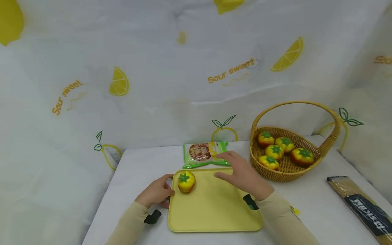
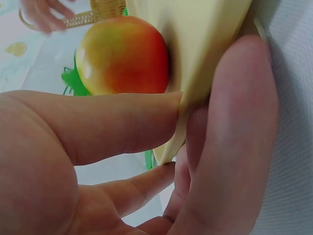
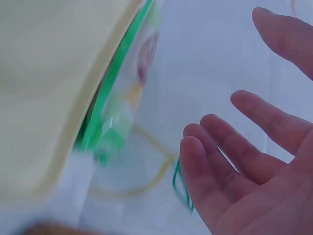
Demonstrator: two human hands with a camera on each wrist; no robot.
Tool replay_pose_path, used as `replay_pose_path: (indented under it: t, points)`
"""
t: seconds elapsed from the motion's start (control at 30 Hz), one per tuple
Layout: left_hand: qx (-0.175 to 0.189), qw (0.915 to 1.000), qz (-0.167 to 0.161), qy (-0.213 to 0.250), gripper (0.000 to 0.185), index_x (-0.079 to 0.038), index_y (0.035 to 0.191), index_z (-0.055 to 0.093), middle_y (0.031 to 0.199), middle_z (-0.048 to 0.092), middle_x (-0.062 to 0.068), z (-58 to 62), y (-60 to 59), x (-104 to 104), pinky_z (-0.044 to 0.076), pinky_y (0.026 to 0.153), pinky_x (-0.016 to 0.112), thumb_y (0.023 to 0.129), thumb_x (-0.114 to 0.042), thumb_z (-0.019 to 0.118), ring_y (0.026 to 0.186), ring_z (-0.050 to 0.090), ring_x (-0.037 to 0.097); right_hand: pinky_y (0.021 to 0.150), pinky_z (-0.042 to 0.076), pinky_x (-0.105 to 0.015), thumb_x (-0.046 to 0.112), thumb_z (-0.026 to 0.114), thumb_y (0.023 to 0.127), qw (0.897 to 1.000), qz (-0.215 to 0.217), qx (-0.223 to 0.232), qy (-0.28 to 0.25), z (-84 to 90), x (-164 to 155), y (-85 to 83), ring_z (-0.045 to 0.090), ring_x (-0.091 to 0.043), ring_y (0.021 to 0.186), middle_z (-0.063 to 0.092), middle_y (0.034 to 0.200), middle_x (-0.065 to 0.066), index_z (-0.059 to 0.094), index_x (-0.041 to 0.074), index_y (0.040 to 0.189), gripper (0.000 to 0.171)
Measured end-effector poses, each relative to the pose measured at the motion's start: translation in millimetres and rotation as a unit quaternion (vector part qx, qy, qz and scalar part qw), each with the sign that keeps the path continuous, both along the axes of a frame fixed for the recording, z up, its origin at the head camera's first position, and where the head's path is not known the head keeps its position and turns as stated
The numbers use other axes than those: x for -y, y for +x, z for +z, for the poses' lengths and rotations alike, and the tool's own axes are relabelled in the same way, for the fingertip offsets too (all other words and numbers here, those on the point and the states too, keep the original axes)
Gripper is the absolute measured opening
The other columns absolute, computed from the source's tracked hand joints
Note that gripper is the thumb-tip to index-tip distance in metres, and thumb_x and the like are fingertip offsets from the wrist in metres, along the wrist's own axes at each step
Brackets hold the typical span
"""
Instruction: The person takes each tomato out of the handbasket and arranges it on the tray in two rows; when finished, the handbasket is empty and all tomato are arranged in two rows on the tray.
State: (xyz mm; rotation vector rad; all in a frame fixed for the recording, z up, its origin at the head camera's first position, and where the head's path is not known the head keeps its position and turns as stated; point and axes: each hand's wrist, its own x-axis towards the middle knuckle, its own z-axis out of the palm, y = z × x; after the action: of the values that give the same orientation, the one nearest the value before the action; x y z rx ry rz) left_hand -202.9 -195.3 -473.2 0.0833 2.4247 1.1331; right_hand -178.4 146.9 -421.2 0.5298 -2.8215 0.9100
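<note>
A yellow tray (image 1: 214, 204) lies on the white table, with one yellow-and-red persimmon-like fruit (image 1: 186, 182) in its far left corner, green leafy top showing. My left hand (image 1: 157, 192) grips the tray's left edge. In the left wrist view, the thumb (image 2: 132, 120) presses the rim from above while fingers curl beneath it, close to the fruit (image 2: 124, 56). Over the tray's far right part, my right hand (image 1: 245, 175) hovers with nothing in it. Its fingers (image 3: 234, 171) are spread and slightly bent in the right wrist view.
Behind the tray lies a green-and-white food packet (image 1: 203, 154). A wicker basket (image 1: 284, 175) with a tall handle stands at the back right, holding several similar fruits (image 1: 274, 152). A dark-labelled clear packet (image 1: 361, 204) lies at the right edge. A lemon-printed cloth (image 1: 165, 78) hangs behind.
</note>
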Motion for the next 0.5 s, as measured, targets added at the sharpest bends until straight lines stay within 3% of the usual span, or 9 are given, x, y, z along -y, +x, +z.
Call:
replay_pose_path:
  t: [0.13, 0.33, 0.5]
  points:
    - [0.001, 0.9999, 0.008, -0.007, 0.073, -0.012, 0.162, 0.045, 0.106, 0.065, 0.012, 4.7, 1.8, 4.5, 0.066, 0.059, 0.034, 0.096, -0.013, 0.076, 0.074, 0.069, 0.022, 0.108, 0.056, -0.061, 0.036, 0.082, 0.097, 0.998, -0.033, -0.020, 0.042, 11.8, -56.1, 3.0, 0.065, -0.039, 0.131, 0.063, 0.147, -0.016, 0.063, 0.008, 0.147, 0.060]
    - [0.006, 0.9999, 0.006, -0.007, 0.073, -0.013, 0.162, 0.045, 0.105, 0.064, 0.011, 3.9, 1.5, 4.4, 0.065, 0.060, 0.034, 0.096, -0.013, 0.076, 0.075, 0.068, 0.022, 0.102, 0.054, -0.071, 0.032, 0.082, 0.097, 0.989, -0.093, 0.014, 0.113, 23.9, -143.0, 6.5, 0.060, -0.055, 0.130, 0.055, 0.150, -0.033, 0.059, 0.000, 0.149, 0.065]
    - [0.009, 0.9999, 0.000, -0.008, 0.073, -0.013, 0.162, 0.045, 0.104, 0.064, 0.011, -0.2, -0.2, 2.8, 0.065, 0.060, 0.033, 0.096, -0.014, 0.076, 0.074, 0.068, 0.022, 0.107, 0.047, -0.077, 0.023, 0.082, 0.096, 0.977, -0.139, 0.040, 0.156, 22.5, -196.8, 7.5, 0.051, -0.062, 0.133, 0.050, 0.149, -0.040, 0.053, -0.009, 0.150, 0.069]
